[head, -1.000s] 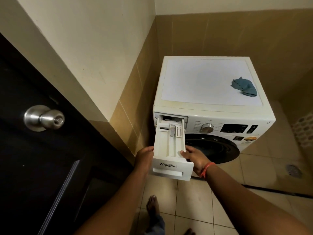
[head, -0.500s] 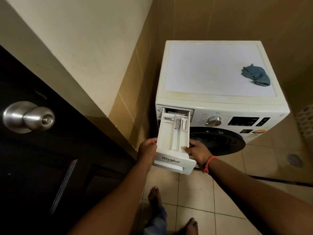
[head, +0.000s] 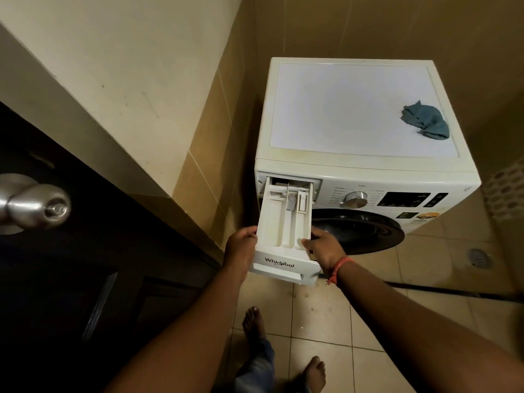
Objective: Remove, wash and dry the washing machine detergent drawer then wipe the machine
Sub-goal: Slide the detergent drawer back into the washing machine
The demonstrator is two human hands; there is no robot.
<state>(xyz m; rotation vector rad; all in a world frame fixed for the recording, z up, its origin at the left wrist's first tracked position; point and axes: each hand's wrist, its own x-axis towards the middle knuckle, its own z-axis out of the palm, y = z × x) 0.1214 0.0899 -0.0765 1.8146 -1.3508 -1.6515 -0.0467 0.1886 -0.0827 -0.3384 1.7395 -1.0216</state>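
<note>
1. Tiled corner, washing machine [head: 365,165] against wall.
2. Left hand [head: 241,249] and right hand [head: 323,248] clasp the sides of the drawer [head: 283,231], pulled far out, back end in slot.
3. Blue cloth [head: 425,123] on machine top.
4. Doorknob [head: 37,205] at left.

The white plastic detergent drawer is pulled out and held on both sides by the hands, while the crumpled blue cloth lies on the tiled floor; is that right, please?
Not quite. In the head view the crumpled blue cloth lies on top of the white washing machine, near its right edge, not on the floor. The rest holds: the white plastic detergent drawer is pulled out, held by the left hand and right hand.
</note>
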